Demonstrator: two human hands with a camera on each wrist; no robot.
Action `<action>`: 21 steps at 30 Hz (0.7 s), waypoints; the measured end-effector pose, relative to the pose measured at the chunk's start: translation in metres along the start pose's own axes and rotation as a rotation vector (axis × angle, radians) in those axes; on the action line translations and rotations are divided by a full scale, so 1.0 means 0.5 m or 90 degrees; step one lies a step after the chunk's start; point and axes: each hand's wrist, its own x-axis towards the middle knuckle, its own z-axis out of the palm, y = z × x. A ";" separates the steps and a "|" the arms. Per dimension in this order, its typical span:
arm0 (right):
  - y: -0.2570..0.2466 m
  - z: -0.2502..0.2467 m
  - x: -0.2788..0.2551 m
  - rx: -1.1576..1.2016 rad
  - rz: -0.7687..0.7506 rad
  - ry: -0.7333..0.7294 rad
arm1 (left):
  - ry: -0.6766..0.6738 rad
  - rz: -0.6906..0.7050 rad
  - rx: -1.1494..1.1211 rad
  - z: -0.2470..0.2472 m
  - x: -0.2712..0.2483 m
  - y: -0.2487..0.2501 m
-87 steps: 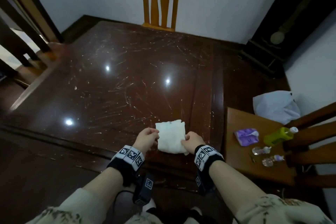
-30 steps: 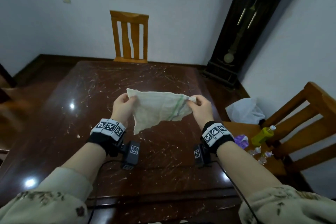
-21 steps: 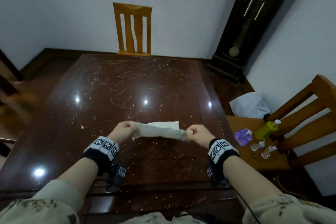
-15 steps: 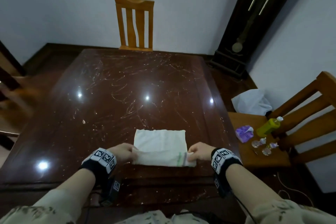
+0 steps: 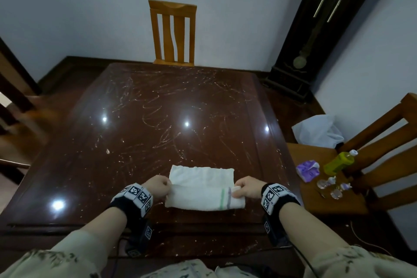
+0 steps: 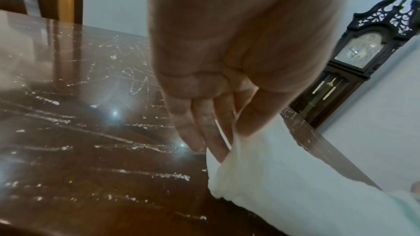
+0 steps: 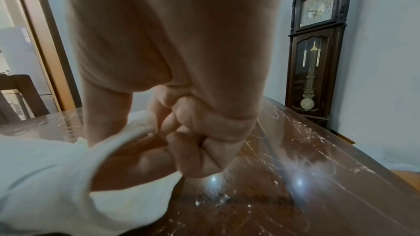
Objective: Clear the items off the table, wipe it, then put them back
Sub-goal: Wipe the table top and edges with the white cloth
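We are folding the cloth (image 5: 204, 189) at the worktop's (image 5: 140, 133) near edge; left hand (image 5: 158, 188) and right hand (image 5: 248, 189) each pinch one end. Next we probably wipe the streaked worktop with firm strokes.

Dim room; ceiling lights glare on the glossy table (image 5: 158, 108); wrist views blurred, edges bowed.

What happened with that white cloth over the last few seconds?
Both hands, the left hand and right hand, shook the cloth open in the air, then laid it on the table and folded it. They kept hold throughout; the chair's bottles stayed put.
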 end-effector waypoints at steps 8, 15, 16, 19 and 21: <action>0.022 -0.007 0.031 0.120 -0.062 0.188 | 0.102 0.035 -0.276 0.017 0.027 -0.006; 0.021 0.014 0.047 0.269 -0.069 0.260 | 0.097 -0.011 -0.387 0.025 0.026 0.016; 0.025 0.017 0.050 0.265 -0.065 0.262 | 0.108 -0.009 -0.352 0.025 0.026 0.011; 0.041 0.024 0.063 0.217 -0.031 0.285 | 0.156 -0.011 -0.270 0.027 0.032 -0.007; 0.046 0.025 0.069 0.187 -0.016 0.301 | 0.185 -0.010 -0.193 0.025 0.032 -0.014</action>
